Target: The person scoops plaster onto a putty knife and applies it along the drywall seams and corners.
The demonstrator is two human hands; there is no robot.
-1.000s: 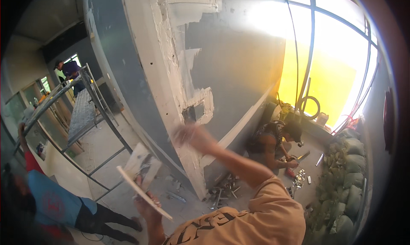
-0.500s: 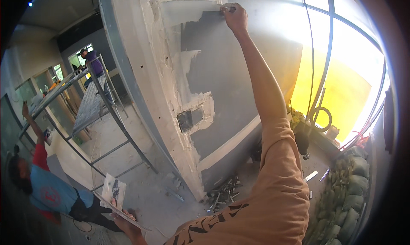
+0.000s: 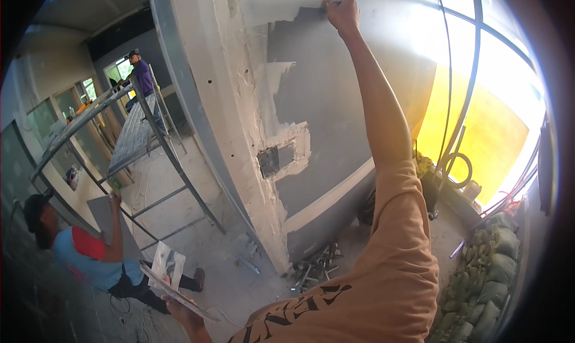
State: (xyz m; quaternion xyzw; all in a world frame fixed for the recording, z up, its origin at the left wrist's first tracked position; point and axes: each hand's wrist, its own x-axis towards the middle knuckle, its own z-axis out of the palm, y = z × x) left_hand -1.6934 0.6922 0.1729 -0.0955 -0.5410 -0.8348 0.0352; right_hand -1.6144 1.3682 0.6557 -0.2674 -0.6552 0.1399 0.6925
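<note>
My right arm reaches up to the grey wall (image 3: 335,85), and my right hand (image 3: 343,14) is closed against it, beside a smear of pale putty (image 3: 278,6). What its fingers grip is hidden. Low on the left, my left hand (image 3: 184,315) holds a thin flat board (image 3: 175,291), seen nearly edge-on. A pale, putty-smeared plate (image 3: 168,264) rises just behind that board; whether the two are joined I cannot tell. Rough putty also surrounds a square wall opening (image 3: 269,163) and runs down the wall's corner.
A metal scaffold (image 3: 159,139) stands on the left, with a person in purple (image 3: 142,78) on it. Nearer, a person in a blue shirt (image 3: 90,253) is beside a grey panel (image 3: 108,217). Metal offcuts (image 3: 317,266) litter the wall's foot; stacked sacks (image 3: 494,265) line the right.
My view has shifted slightly. My right hand remains at nearly the same spot on the wall. The person in blue has lowered a raised arm to the grey panel; the person in purple sits more upright.
</note>
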